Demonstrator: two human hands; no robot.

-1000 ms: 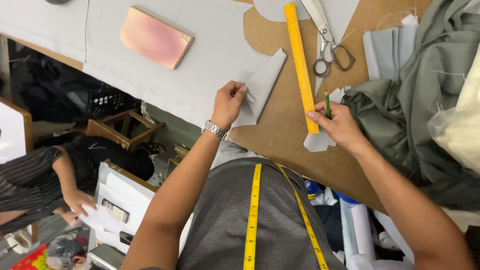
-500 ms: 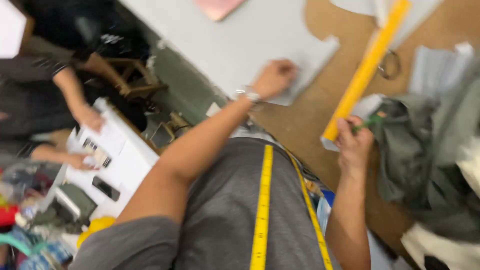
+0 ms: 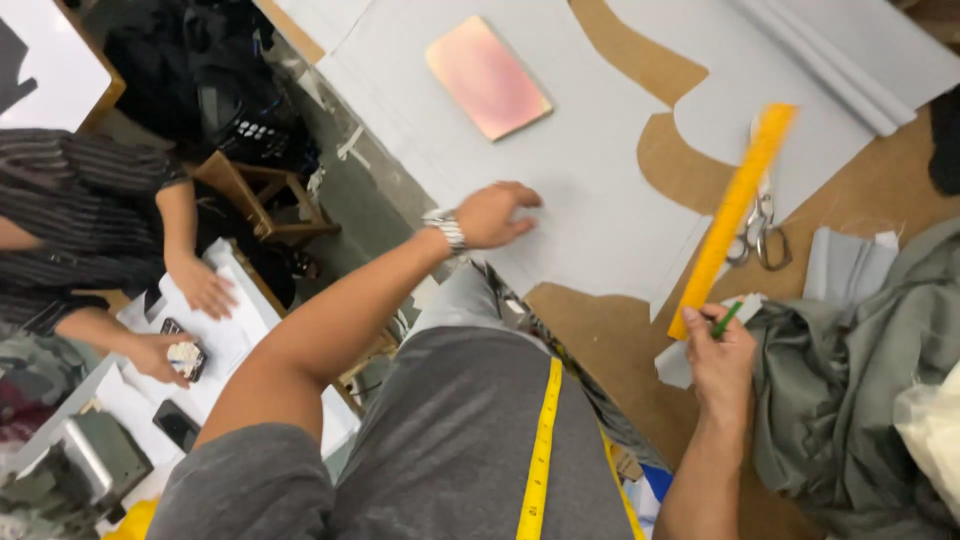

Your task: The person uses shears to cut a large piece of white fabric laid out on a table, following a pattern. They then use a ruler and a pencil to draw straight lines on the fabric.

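The right hand is closed around a green pencil at the near end of the yellow ruler. The left hand, fingers spread, rests on the grey fabric left of that ruler. Shapes are already cut from the fabric; scissors lie just right of the ruler.

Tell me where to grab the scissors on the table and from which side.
Take the scissors by their handle loops, which point toward the person at the near end. Probably come in from the right: the yellow ruler lies slanted across their left side and seems to cover part of the blades, while bare brown board lies to the right. The right hand is nearest.
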